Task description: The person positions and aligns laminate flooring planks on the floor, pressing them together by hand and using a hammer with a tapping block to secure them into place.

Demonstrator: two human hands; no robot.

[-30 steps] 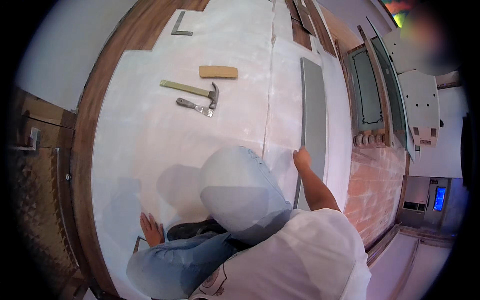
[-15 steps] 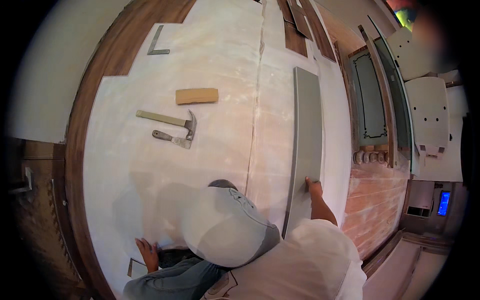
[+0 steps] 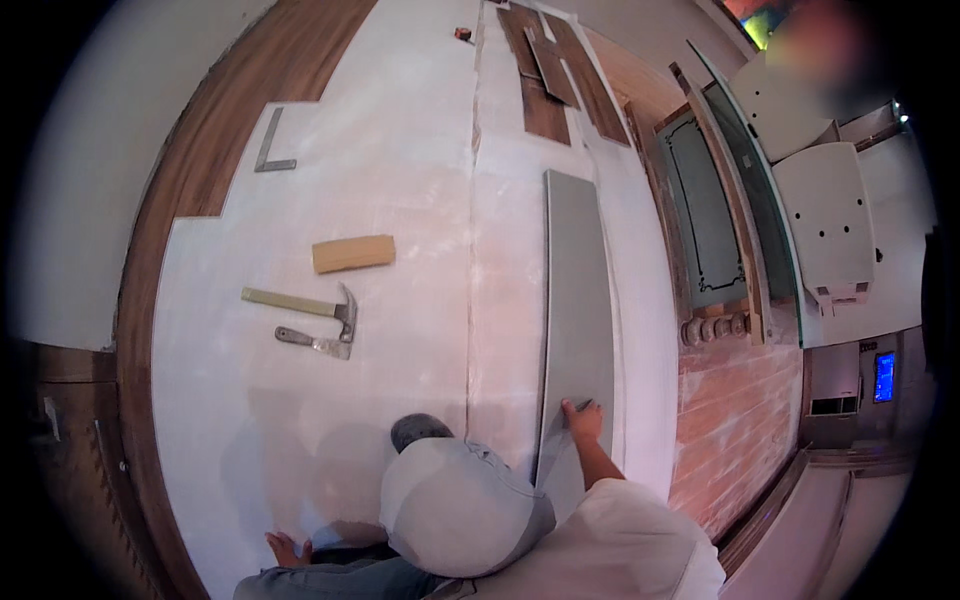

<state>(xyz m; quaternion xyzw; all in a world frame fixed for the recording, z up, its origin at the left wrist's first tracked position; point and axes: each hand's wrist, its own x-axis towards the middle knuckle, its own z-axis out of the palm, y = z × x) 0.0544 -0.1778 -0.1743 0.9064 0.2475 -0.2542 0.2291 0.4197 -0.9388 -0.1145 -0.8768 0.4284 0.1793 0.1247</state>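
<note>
My right hand (image 3: pixel 582 421) rests on the long grey plank (image 3: pixel 577 260), thumb and bent fingertips apart on its top. At the lower left, my left hand (image 3: pixel 288 548) lies with fingers apart on the white underlay (image 3: pixel 405 180), beside my legs (image 3: pixel 460 500). On the underlay to the left of the plank are a tan block (image 3: pixel 353 253), a claw hammer (image 3: pixel 300 300) with a pale olive handle and a scraper (image 3: pixel 330 345). Farther up lies a metal square (image 3: pixel 268 164).
Dark wood flooring (image 3: pixel 150 290) borders the left. Loose wood planks (image 3: pixel 550 75) and a tape measure (image 3: pixel 462 34) lie at the top. To the right are a leaning grey panel (image 3: pixel 705 210), pale furniture pieces (image 3: pixel 820 210) and bare reddish flooring (image 3: pixel 730 420).
My right hand has shifted along the grey plank, from gripping its edge to resting on its top. The view has tilted, so the tools and plank appear lower and farther left.
</note>
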